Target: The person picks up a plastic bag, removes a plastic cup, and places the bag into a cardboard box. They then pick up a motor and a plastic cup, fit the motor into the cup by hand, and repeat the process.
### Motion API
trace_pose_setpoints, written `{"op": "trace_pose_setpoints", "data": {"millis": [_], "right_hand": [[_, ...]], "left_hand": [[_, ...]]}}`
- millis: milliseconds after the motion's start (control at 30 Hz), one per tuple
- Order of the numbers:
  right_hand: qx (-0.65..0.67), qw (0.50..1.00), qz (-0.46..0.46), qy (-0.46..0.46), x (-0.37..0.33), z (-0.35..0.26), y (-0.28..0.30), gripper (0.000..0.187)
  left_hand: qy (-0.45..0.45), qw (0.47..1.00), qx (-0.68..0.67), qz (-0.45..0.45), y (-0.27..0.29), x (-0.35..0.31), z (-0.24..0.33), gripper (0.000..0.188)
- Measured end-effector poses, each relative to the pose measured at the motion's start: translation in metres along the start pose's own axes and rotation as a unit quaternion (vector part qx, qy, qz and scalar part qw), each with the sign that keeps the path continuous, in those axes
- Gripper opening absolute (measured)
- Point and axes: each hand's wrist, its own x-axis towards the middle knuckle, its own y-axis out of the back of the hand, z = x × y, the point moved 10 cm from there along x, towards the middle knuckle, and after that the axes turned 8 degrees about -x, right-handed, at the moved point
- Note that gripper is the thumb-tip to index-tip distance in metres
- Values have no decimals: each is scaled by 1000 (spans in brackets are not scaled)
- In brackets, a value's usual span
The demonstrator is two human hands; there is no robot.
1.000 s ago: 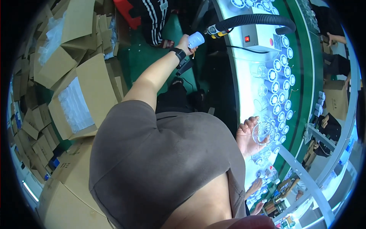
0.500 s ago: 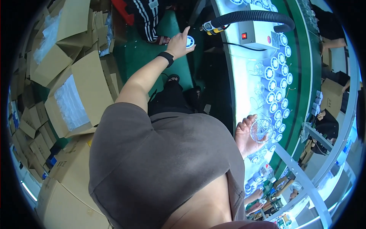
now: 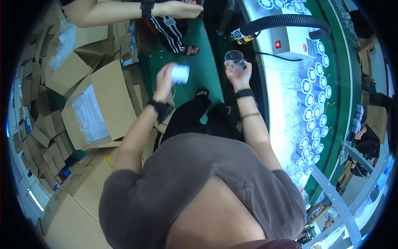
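Note:
In front of my body, my left hand (image 3: 164, 82) grips a short white cylinder (image 3: 180, 74), slightly smeared by motion. My right hand (image 3: 240, 75) is wrapped round the lower part of a clear plastic cup-like piece (image 3: 234, 58), with its round open rim facing up. The two held pieces are apart, over the floor between the boxes and the bench. On the lit bench to my right stand several white cylinders (image 3: 307, 99) with slotted ring ends, and more clear round pieces (image 3: 294, 80) lie beside them.
A grey box with a red switch (image 3: 289, 42) and a black corrugated hose (image 3: 290, 20) sits on the bench (image 3: 277, 128). Open cardboard cartons (image 3: 112, 97) with clear bags fill my left. A co-worker's arm (image 3: 124, 11) reaches in at the top. A metal frame (image 3: 331, 195) stands lower right.
My right hand has come off the bench with the clear piece, to before my body. My left hand has drawn back and left with the white cylinder. A co-worker's arm has appeared on top.

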Motion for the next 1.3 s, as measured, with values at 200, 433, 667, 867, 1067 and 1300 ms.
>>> {"op": "trace_pose_setpoints", "data": {"millis": [200,433,667,867,1067,1300], "right_hand": [[5,1000,11,1,78,13,-16,40],[-16,999,-37,-36,86,28,-52,34],[-378,890,80,241,64,-30,-42,27],[-453,745,191,450,11,-64,-17,20],[-429,882,-6,192,-103,-13,-33,24],[-840,417,87,335,-242,-20,-84,52]], "left_hand": [[95,989,-7,112,106,-79,-22,33],[81,971,2,225,146,-104,-23,33],[95,988,-44,117,91,-82,-2,34],[301,908,-288,-35,12,-74,4,40],[387,850,-328,-143,-68,-60,0,38],[436,853,-44,-282,-176,-107,-19,38]]}}
